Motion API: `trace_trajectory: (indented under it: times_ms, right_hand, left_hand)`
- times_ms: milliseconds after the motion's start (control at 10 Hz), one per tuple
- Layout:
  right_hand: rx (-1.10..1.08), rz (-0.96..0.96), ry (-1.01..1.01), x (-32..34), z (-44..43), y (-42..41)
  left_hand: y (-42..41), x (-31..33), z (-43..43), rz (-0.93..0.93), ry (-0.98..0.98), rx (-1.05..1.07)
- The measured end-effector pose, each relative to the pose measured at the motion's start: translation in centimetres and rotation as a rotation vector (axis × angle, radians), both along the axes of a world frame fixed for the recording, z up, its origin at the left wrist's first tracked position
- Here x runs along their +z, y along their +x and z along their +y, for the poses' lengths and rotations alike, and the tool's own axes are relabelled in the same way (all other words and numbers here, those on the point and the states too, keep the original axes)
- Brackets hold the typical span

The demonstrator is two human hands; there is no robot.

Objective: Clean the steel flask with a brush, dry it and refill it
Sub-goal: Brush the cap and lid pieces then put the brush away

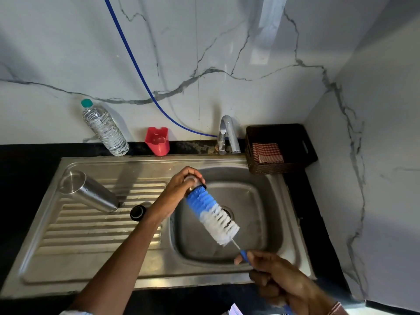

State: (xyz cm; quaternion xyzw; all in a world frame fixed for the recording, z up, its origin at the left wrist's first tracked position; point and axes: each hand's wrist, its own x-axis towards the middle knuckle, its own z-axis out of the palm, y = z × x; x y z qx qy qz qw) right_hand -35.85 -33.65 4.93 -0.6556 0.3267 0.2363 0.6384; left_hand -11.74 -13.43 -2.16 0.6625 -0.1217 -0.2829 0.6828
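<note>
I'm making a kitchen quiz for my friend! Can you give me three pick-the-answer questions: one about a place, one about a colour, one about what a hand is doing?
1. Where is the steel flask?
A. In the basket
B. On the drainboard
C. Under the tap

2. What colour is the plastic bottle's cap?
A. Red
B. Green
C. Black

3. The right hand is:
A. Empty
B. Holding the brush
C. Turning the tap

Answers:
B, the steel flask stands on the ridged drainboard.
B, the plastic bottle has a green top.
B, the right hand grips the brush by its handle.
</note>
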Motion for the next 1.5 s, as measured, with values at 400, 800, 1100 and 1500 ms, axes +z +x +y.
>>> trace_trajectory:
  times_ms: [400,800,1100,1500]
  right_hand:
    - [-0.025,-0.094,0.157,-1.7,2.3,0.0]
    - [0.416,-0.478,-0.865,-3.6,1.7,-1.8]
    - [0.361,-0.354,-0.755,-3.4,2.1,-1.5]
    - [0.023,-0.299,-0.075,-4.5,5.0,-1.4]
  left_hand:
    - [-1.1,-0.9,-1.7,0.082,-0.048,0.275]
    - [-1.4,-1.3,-1.8,0.373,-0.182,0.442]
    - [-1.1,-1.2,-1.6,0.459,-0.248,0.392]
    - [-3.3,-0.5,-3.6,0.736,-0.309,0.363]
